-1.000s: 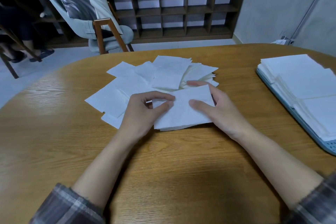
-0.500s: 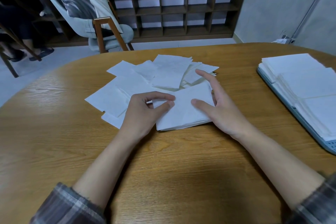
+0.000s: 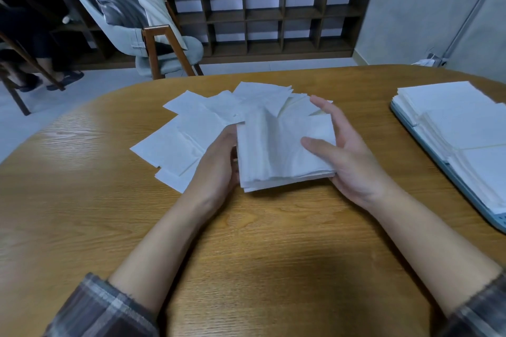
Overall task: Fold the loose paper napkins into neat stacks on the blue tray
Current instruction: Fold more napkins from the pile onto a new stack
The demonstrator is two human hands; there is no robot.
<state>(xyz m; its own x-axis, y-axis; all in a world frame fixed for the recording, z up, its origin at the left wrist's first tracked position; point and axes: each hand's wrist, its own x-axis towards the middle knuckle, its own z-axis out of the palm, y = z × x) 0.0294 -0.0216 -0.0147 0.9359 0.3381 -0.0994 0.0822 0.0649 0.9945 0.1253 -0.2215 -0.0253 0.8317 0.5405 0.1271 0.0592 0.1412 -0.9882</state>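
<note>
Left hand [image 3: 219,161] and right hand [image 3: 353,164] pinch the napkin stack [image 3: 282,156] by its sides, likely to even it for the blue tray [image 3: 490,217] at 3 o'clock.

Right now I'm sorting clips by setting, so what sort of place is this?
Probably an office lounge or meeting room, though a home is possible. It has a big rounded wooden table, a long wall of dark cubby shelves and a padded armchair with a cushion.
</note>
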